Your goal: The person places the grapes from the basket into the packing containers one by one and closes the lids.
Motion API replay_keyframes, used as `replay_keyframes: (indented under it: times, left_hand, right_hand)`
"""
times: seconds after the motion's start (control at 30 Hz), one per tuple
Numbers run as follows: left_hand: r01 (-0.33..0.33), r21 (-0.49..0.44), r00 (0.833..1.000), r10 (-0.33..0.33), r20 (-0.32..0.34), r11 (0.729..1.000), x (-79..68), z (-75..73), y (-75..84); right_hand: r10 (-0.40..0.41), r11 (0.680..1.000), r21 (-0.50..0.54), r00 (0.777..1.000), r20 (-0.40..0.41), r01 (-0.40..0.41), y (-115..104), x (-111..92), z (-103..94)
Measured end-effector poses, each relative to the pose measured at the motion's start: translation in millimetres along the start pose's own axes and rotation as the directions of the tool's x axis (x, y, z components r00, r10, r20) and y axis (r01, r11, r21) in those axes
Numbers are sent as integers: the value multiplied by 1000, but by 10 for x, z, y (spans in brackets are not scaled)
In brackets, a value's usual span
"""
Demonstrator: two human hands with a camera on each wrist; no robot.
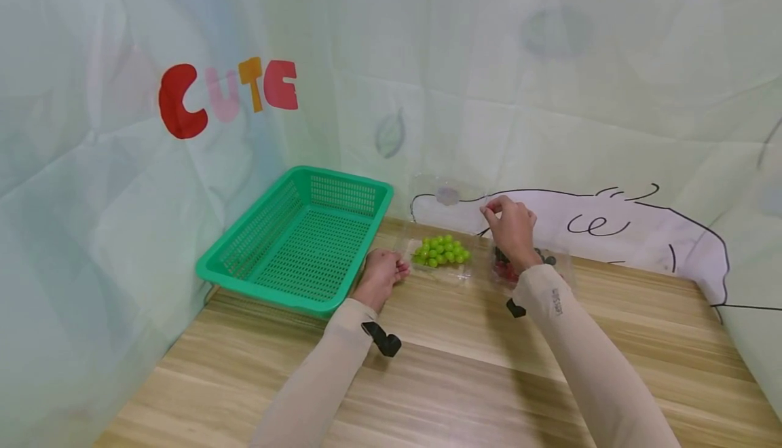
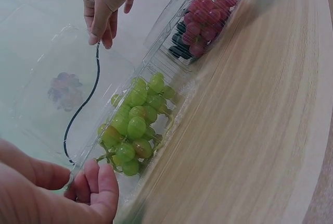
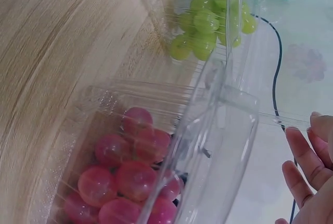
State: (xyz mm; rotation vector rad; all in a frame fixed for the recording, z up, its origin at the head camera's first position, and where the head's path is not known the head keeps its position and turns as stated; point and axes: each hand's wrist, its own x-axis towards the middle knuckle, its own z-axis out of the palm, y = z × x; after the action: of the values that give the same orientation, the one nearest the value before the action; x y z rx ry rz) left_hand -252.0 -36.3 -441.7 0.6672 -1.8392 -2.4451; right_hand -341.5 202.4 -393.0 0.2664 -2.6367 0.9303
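A clear plastic clamshell box (image 1: 461, 274) with a bunch of green grapes (image 1: 442, 251) lies on the table, its see-through lid (image 2: 44, 73) raised at the back. At the box's left end, my left hand (image 1: 381, 275) pinches the rim between thumb and fingers. My right hand (image 1: 512, 227) is higher, thumb and fingertips pinching the edge of the raised lid. Below the right hand stands a second clear box (image 3: 223, 146) with red grapes (image 3: 132, 177) and dark grapes (image 2: 179, 47). In the head view the right hand and wrist partly hide that box.
A green plastic basket (image 1: 357, 285) with slotted walls stands left of the boxes, close by my left wrist. Behind the wooden table (image 1: 440, 380) hangs a pale printed cloth (image 1: 379, 61) with line drawings. Coloured letters (image 1: 183, 102) show on the left side.
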Motion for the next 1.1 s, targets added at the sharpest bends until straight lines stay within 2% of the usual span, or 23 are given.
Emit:
replay_keyframes:
  times: [0.43,1.1]
  left_hand:
    - [-1,-9,1000,1,0,1000,16,-7,-2]
    - [-4,25,1000,4,15,1000,19,-9,3]
  right_hand:
    - [-82,997,-14,996,-27,82,-55,-77,-87]
    - [-187,982,-7,982,-18,187,-116,-249,-170]
